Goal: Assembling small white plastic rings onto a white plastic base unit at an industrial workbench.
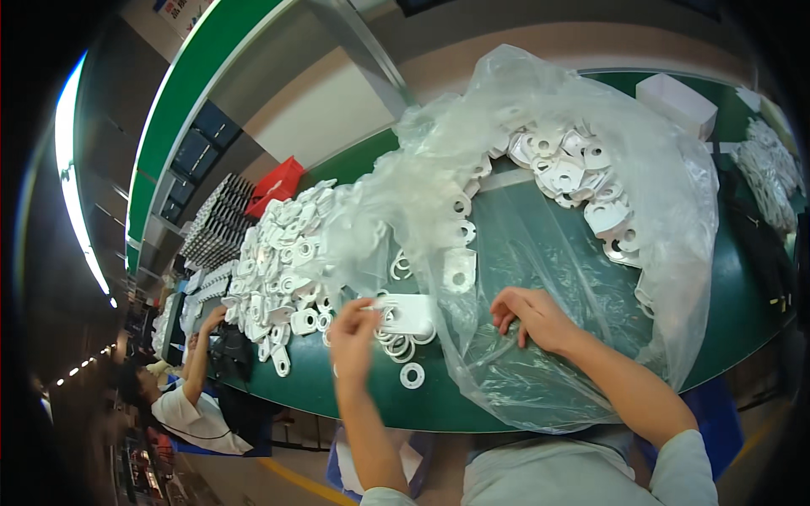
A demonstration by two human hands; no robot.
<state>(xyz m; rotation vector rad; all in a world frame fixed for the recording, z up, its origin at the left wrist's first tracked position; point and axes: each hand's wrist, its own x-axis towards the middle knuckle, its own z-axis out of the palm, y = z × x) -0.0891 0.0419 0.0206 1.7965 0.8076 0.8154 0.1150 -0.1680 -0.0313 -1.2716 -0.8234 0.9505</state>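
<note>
My left hand (354, 337) is at the middle of the green table, slightly blurred, with its fingers pinched at the left end of a flat white plastic plate (408, 314). Under and beside that plate lie several white rings (396, 344), and one loose ring (412, 376) sits nearer the table's front edge. My right hand (533, 319) hovers over a clear plastic bag (540, 379) spread on the table. Its fingers are loosely bent and apart, with nothing visible in them. Inside the bag, white plates with round holes (565, 173) are heaped toward the back.
Left of my hands, a large pile of white plastic parts (283, 253) covers the table (354, 405). Behind it are a red bin (277, 185) and stacked trays (221, 221). A white box (677, 105) and bundled white cords (768, 164) stand back right. A co-worker (198, 413) sits far left.
</note>
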